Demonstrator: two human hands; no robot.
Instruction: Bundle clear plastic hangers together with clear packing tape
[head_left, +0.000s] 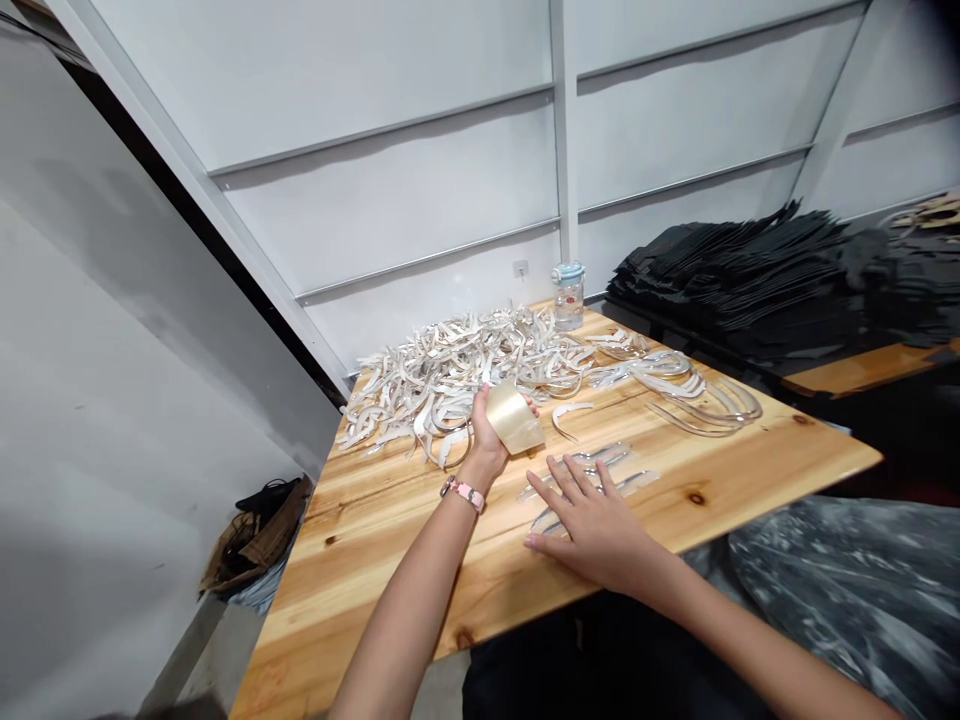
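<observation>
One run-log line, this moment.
left hand: holds wide beige roll | right hand: spread over clear slender plastic strips | surface: knotted wooden table

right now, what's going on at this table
A person's left hand grips what looks like a tape roll over the table. The right hand, spread open, is over a few clear strips. Behind them lies a heap of pale scraps, with a bottle standing near the far end.
</observation>
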